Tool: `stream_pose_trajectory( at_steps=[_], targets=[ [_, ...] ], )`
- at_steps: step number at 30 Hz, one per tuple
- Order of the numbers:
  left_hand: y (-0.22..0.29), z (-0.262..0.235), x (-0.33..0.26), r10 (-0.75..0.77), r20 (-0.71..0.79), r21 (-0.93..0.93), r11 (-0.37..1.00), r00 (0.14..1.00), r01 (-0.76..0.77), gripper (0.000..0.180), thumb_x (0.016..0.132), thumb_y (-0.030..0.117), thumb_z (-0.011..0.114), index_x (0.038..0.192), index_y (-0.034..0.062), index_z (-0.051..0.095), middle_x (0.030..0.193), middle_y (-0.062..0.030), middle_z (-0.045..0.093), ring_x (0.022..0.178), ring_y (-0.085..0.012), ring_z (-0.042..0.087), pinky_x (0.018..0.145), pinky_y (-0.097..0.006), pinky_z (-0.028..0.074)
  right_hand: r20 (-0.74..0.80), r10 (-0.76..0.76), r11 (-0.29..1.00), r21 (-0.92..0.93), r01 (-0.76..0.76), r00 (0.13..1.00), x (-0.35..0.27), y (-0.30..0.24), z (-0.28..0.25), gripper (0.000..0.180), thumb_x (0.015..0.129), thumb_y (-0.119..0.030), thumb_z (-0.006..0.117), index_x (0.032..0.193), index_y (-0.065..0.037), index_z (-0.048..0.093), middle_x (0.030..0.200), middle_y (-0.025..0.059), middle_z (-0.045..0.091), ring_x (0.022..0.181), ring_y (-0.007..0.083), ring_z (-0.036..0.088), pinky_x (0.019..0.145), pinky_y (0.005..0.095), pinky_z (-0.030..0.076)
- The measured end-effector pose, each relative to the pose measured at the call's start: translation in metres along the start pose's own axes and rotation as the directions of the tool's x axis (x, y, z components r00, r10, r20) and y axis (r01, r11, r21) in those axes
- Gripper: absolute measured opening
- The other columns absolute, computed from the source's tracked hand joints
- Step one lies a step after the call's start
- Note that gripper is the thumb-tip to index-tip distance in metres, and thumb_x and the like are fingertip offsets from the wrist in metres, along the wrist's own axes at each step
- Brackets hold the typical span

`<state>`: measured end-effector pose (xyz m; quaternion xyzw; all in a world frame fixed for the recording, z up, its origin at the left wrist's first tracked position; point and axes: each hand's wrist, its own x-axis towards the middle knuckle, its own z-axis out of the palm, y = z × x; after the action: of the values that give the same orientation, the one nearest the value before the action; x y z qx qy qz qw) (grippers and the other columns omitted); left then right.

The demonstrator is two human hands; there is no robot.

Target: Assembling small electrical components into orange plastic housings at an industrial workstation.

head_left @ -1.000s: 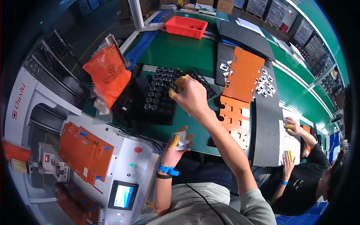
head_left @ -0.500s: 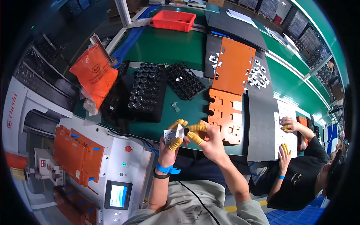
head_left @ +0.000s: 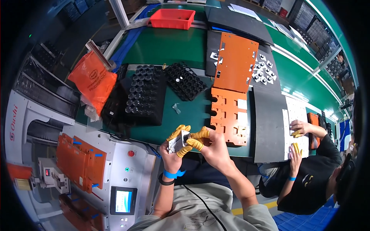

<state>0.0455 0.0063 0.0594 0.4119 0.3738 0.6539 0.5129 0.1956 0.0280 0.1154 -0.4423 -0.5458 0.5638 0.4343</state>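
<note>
Yellow finger cots cover the tips of both my hands. My left hand [head_left: 172, 154] is closed on a small white plate [head_left: 176, 145] with little holes, holding it tilted by its edges in front of my body. My right hand [head_left: 214, 147] pinches a small dark round part [head_left: 187, 137] against the plate's right side. Its fingers partly hide that part, so I cannot tell whether it is fixed on. Just beyond lies a crumpled clear plastic scrap [head_left: 176, 108]. The orange fixture [head_left: 228, 115] with notches and its raised orange lid [head_left: 237, 61] stand right of my hands.
A black tray of clear round parts [head_left: 144, 90] and a black cell tray [head_left: 187, 81] lie ahead. White pieces with black centres [head_left: 264, 69] sit beyond the fixture. A red bin [head_left: 171, 19] stands far back. Machine controls [head_left: 123, 200] are left; a co-worker's hands [head_left: 296, 133] are right.
My right fingers have closed in on the dark part at the plate, and the plate has turned slightly. The view has shifted a little. The co-worker's hands stay over white sheets.
</note>
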Motion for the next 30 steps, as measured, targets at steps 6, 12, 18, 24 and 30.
stream_pose_trajectory(
  at_steps=[6,12,18,24,30],
  targets=[
    [-0.005,0.004,0.001,0.018,0.006,0.072,0.997,1.0,-0.018,0.057,0.081,0.01,0.083,0.131,-0.0061,0.058,0.124,-0.0146,0.067,0.111,-0.0195,0.065,0.099,-0.034,0.051,-0.019,0.118,0.956,-0.268,-0.119,0.993,0.003,-0.016,-0.009,0.022,0.089,-0.012,0.076,0.096,0.008,0.069,0.083,0.0051,0.07,0.077,0.0063,0.062,0.067,0.0245,0.052],
    [-0.011,0.003,-0.001,0.028,0.029,0.273,0.961,0.999,-0.035,0.059,0.077,0.009,0.086,0.128,-0.0048,0.061,0.122,-0.0134,0.069,0.108,-0.0186,0.066,0.095,-0.033,0.053,0.058,0.241,0.921,-0.329,-0.21,0.969,0.011,-0.012,-0.027,0.027,0.087,-0.015,0.078,0.094,0.01,0.071,0.072,0.0098,0.068,0.066,0.0089,0.058,0.061,0.0291,0.05],
    [-0.021,0.011,-0.002,0.037,0.052,0.167,0.985,0.998,-0.045,0.061,0.073,0.01,0.088,0.127,-0.0029,0.063,0.121,-0.0137,0.07,0.108,-0.0194,0.067,0.094,-0.034,0.054,0.092,0.143,0.956,-0.271,-0.113,0.985,0.007,-0.007,-0.042,0.03,0.086,-0.018,0.078,0.093,0.01,0.071,0.066,0.0138,0.066,0.057,0.0124,0.057,0.056,0.0341,0.048],
    [-0.024,0.015,-0.004,0.064,0.076,0.235,0.969,0.995,-0.08,0.061,0.074,0.011,0.088,0.126,-0.0053,0.062,0.121,-0.0148,0.069,0.109,-0.0204,0.066,0.096,-0.034,0.053,0.085,0.117,0.938,-0.336,-0.082,0.99,0.001,-0.003,-0.053,0.03,0.085,-0.019,0.079,0.092,0.009,0.072,0.064,0.0151,0.063,0.055,0.0158,0.056,0.054,0.0356,0.047],
    [-0.025,0.022,-0.003,0.009,0.113,0.203,0.979,0.994,-0.032,0.064,0.073,0.013,0.09,0.126,-0.0059,0.061,0.122,-0.015,0.068,0.109,-0.0212,0.066,0.097,-0.035,0.053,0.094,0.086,0.953,-0.299,-0.055,0.992,-0.004,0.002,-0.059,0.023,0.087,-0.014,0.078,0.095,0.006,0.071,0.07,0.0069,0.066,0.063,0.0086,0.055,0.057,0.0284,0.047]
  ],
)
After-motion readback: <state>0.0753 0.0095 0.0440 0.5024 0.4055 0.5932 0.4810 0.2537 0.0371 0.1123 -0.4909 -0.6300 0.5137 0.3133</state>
